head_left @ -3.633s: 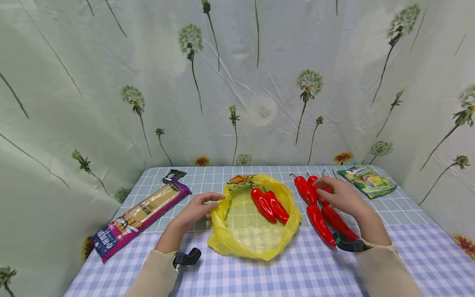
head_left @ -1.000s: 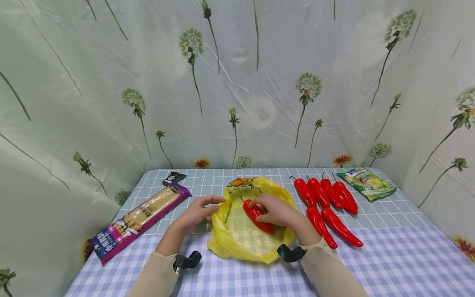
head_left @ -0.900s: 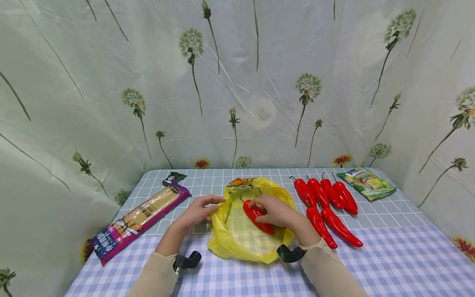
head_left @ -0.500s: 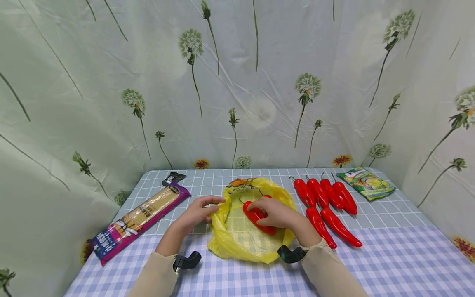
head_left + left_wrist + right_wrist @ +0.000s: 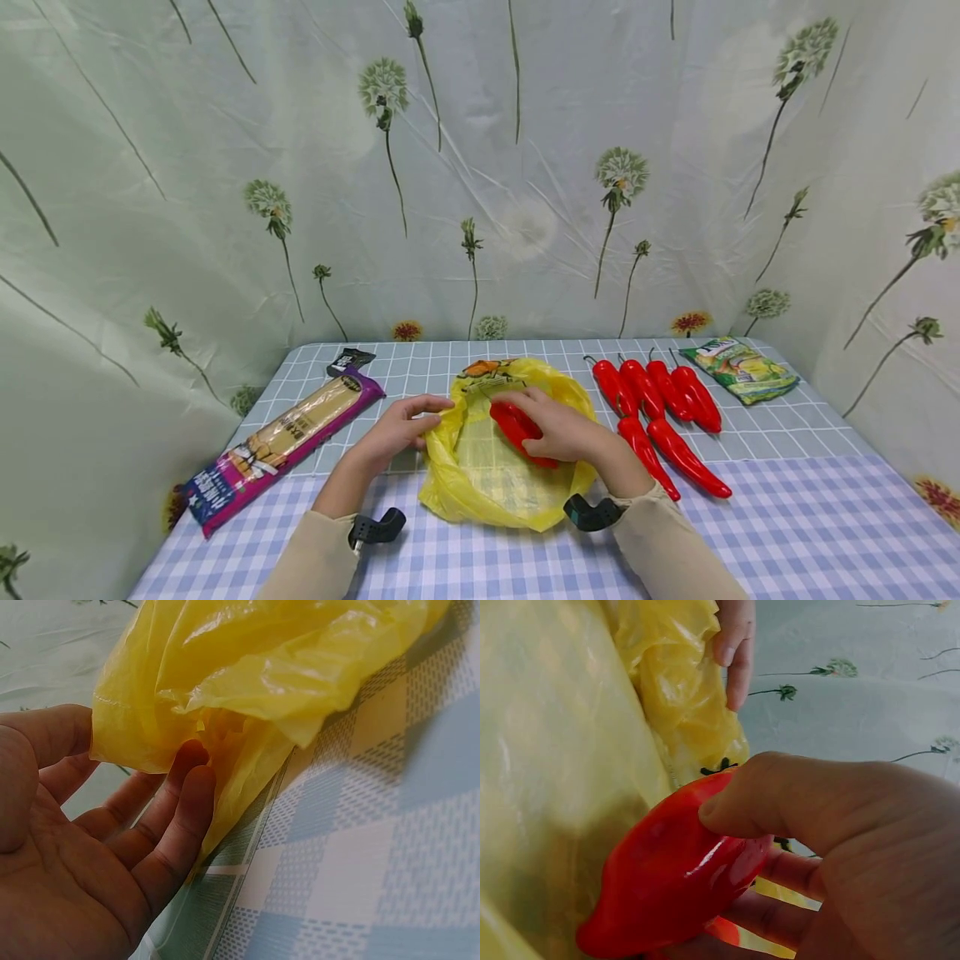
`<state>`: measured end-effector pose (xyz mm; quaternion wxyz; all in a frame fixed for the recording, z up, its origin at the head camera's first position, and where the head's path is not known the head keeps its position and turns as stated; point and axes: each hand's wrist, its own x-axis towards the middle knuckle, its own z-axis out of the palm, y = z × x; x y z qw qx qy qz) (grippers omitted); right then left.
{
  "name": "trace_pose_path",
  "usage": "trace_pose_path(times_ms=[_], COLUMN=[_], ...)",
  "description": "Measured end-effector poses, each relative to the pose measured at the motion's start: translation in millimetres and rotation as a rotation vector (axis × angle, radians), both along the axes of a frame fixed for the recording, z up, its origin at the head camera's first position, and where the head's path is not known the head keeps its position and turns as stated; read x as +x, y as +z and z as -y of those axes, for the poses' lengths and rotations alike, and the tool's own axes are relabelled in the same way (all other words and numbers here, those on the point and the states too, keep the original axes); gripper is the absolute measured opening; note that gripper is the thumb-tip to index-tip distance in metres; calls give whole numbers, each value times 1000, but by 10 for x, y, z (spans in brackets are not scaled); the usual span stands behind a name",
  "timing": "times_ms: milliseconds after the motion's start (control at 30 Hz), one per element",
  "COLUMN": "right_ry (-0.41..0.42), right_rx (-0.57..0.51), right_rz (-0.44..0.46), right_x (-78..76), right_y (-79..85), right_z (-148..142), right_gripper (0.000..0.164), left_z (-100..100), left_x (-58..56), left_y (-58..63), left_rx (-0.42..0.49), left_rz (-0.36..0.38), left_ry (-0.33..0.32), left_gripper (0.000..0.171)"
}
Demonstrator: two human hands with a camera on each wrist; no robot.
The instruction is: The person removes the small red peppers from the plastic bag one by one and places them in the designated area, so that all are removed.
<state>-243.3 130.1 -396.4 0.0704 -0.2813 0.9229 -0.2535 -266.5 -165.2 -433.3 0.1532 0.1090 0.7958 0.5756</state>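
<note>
My right hand (image 5: 558, 427) is inside the yellow plastic bag (image 5: 495, 512), gripping a red chili pepper (image 5: 521, 431). In the right wrist view the thumb presses on top of this pepper (image 5: 671, 870) and the fingers lie beneath and beside it. A bit of a second red pepper (image 5: 724, 930) peeks out below; the hand hides most of it. At the bag's left side my left hand (image 5: 397, 431) holds the rim. The left wrist view has its fingers (image 5: 191, 806) bent against the yellow plastic (image 5: 225, 682).
Several red chili peppers (image 5: 645, 404) lie in two rows right of the bag. Behind them is a green snack packet (image 5: 742, 369). A long purple noodle packet (image 5: 285, 446) and a small black packet (image 5: 350, 360) lie at left. A checked cloth (image 5: 810, 533) covers the near table.
My right hand has moved left from the loose peppers into the bag and taken hold of a pepper. Lately that pepper has shifted slightly. The left hand stays at the rim.
</note>
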Motion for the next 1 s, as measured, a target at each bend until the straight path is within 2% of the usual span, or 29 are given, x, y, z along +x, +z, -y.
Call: trace_pose_path(times_ms=[167, 600, 833, 1000], right_ry=[-39, -48, -123, -174], right_rx=[-32, -211, -286, -284], right_rz=[18, -16, -14, -11], right_x=[31, 36, 21, 19], right_y=[64, 265, 375, 450], right_z=[-8, -172, -308, -430], right_gripper=[82, 64, 57, 58], left_z=[-2, -8, -14, -11], left_x=[4, -14, -11, -12], left_y=[-14, -28, -24, -23], left_rx=[-5, 4, 4, 1], left_rz=[4, -1, -6, 4], left_ry=[9, 7, -2, 6], left_gripper=[33, 31, 32, 32])
